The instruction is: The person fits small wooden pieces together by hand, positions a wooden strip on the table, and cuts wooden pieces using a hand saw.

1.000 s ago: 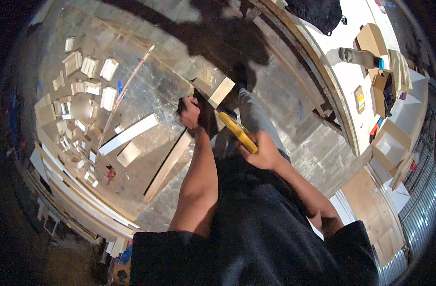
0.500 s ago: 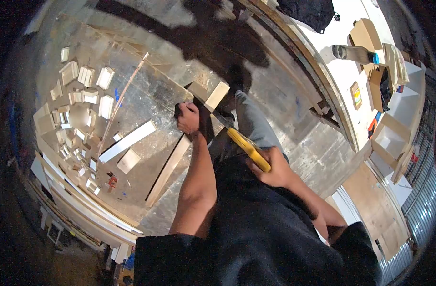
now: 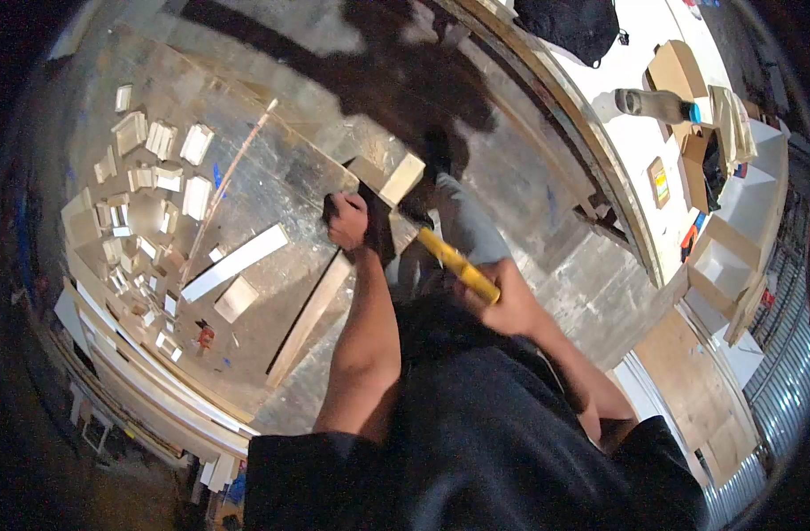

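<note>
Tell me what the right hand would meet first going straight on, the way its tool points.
Probably the pale wooden piece just ahead of the yellow-handled tool in the right hand; depth is unclear from this one view.

No text, label, brand, number or sign can be read; a small card (image 3: 659,182) with a yellow patch lies on the white tabletop (image 3: 629,146) at the upper right of the frame, and that patch may be a printed label, though it is too small to make out; the yellow handle (image 3: 458,264) near the middle of the frame is too blurred for any lettering to be told.
</note>
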Action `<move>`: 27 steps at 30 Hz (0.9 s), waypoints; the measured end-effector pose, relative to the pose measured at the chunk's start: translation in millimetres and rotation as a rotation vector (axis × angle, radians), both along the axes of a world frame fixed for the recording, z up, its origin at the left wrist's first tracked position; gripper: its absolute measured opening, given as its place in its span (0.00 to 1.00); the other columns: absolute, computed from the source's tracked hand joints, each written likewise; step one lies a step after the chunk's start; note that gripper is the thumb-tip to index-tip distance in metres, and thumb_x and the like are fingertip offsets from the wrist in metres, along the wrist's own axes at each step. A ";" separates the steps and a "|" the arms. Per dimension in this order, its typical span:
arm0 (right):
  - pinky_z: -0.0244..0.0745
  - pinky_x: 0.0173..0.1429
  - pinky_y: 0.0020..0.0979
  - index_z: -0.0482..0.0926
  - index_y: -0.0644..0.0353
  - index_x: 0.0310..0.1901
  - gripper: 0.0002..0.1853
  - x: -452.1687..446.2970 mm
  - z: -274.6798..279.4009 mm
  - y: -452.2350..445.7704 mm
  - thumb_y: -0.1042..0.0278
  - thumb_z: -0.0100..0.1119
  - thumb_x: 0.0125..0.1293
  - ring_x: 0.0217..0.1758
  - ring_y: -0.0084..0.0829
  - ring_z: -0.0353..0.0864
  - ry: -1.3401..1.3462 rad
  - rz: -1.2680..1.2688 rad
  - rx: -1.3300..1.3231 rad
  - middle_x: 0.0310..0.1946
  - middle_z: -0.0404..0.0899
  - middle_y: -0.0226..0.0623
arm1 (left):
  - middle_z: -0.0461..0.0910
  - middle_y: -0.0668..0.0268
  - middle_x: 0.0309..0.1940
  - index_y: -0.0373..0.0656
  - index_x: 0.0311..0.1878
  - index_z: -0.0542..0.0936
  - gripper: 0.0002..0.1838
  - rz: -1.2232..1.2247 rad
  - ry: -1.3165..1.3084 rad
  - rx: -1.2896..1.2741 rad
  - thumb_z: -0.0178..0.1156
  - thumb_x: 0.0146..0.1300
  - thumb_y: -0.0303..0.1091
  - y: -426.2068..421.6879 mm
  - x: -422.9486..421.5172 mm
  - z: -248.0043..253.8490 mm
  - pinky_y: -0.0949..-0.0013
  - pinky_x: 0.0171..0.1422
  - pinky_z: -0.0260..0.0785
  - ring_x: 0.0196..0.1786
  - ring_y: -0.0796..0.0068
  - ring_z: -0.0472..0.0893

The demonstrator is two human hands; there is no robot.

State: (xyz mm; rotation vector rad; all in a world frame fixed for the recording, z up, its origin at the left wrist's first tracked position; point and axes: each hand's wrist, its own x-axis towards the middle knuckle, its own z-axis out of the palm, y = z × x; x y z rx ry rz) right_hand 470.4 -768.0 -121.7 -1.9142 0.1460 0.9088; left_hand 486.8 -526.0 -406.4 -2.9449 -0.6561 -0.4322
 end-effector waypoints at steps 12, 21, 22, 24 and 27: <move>0.71 0.32 0.44 0.79 0.67 0.29 0.14 -8.5 18.3 -19.2 0.61 0.66 0.61 0.22 0.49 0.77 0.064 -0.012 0.002 0.20 0.74 0.55 | 0.78 0.61 0.16 0.52 0.32 0.75 0.09 0.034 0.031 -0.101 0.57 0.67 0.43 -3.8 0.0 4.5 0.50 0.20 0.72 0.18 0.52 0.80; 0.70 0.31 0.47 0.78 0.65 0.29 0.14 -3.1 36.6 -15.1 0.62 0.66 0.61 0.24 0.56 0.77 0.045 0.046 -0.037 0.20 0.75 0.54 | 0.77 0.60 0.14 0.52 0.31 0.74 0.11 0.028 -0.034 -0.059 0.58 0.67 0.44 -4.1 2.0 5.4 0.51 0.20 0.71 0.16 0.53 0.80; 0.71 0.32 0.46 0.79 0.65 0.32 0.12 -10.8 15.9 -10.8 0.63 0.66 0.61 0.26 0.56 0.78 0.005 0.020 0.005 0.21 0.75 0.55 | 0.78 0.61 0.14 0.52 0.31 0.74 0.11 0.036 -0.013 -0.019 0.59 0.66 0.44 -3.7 1.5 3.3 0.51 0.20 0.71 0.17 0.53 0.80; 0.72 0.32 0.46 0.79 0.65 0.34 0.11 -19.0 19.1 -13.6 0.64 0.66 0.61 0.27 0.56 0.79 -0.018 0.062 0.014 0.22 0.76 0.55 | 0.78 0.61 0.14 0.52 0.31 0.74 0.10 0.036 -0.016 -0.047 0.59 0.66 0.44 -4.7 -3.8 2.5 0.51 0.20 0.71 0.17 0.53 0.80; 0.76 0.37 0.45 0.82 0.64 0.41 0.11 -8.4 50.5 -27.3 0.66 0.66 0.60 0.31 0.57 0.81 0.133 0.078 0.028 0.25 0.79 0.55 | 0.78 0.60 0.14 0.53 0.32 0.75 0.09 0.050 -0.025 -0.093 0.58 0.67 0.43 -6.0 -2.6 7.1 0.51 0.20 0.71 0.17 0.53 0.80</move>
